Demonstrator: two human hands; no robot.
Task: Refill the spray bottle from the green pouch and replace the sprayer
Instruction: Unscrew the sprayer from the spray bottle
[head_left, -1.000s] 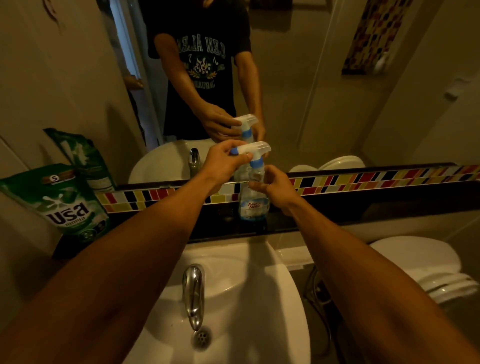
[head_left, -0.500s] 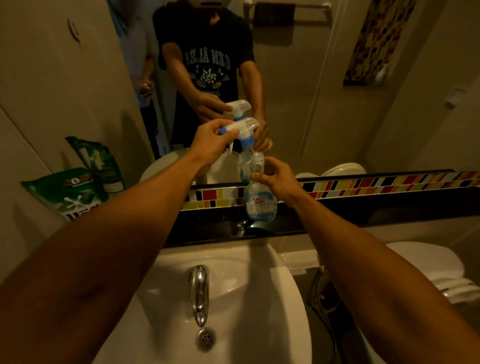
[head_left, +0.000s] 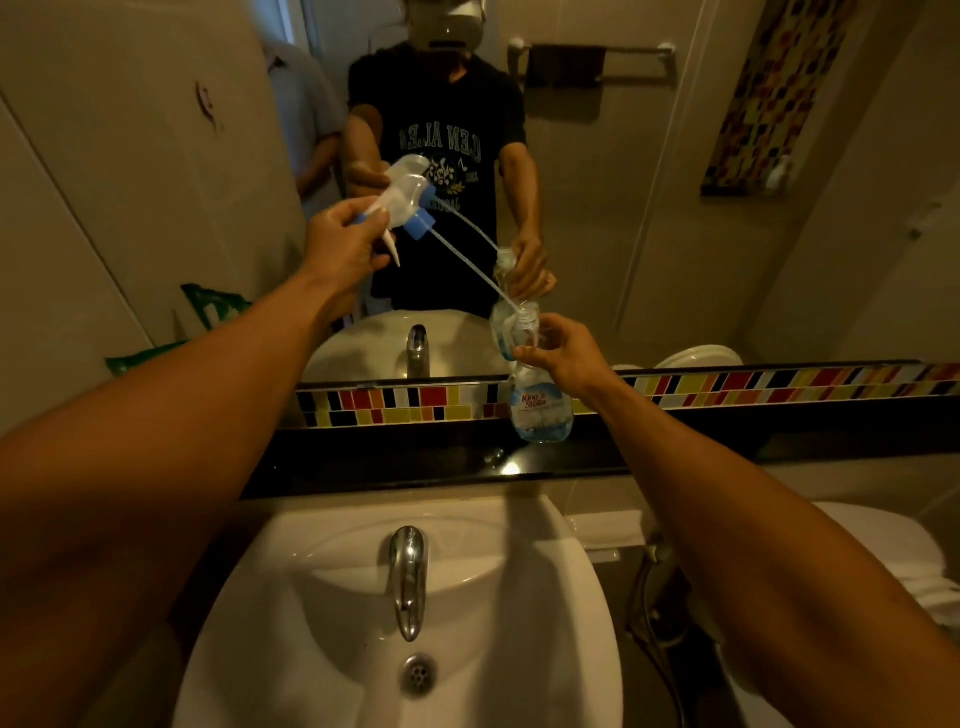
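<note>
Head view: my left hand (head_left: 345, 240) grips the sprayer (head_left: 402, 205) up-left, its tube slanting down-right into the spray bottle (head_left: 540, 410) neck, which my right hand (head_left: 563, 353) pinches.

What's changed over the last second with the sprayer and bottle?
The left hand has lifted the sprayer off, up and leftward; its tube tip is still at the bottle mouth. The right hand still holds the bottle's neck on the black ledge.

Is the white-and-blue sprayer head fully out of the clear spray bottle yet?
Not quite: the sprayer head is lifted away, but its dip tube's tip remains in the bottle neck.
</note>
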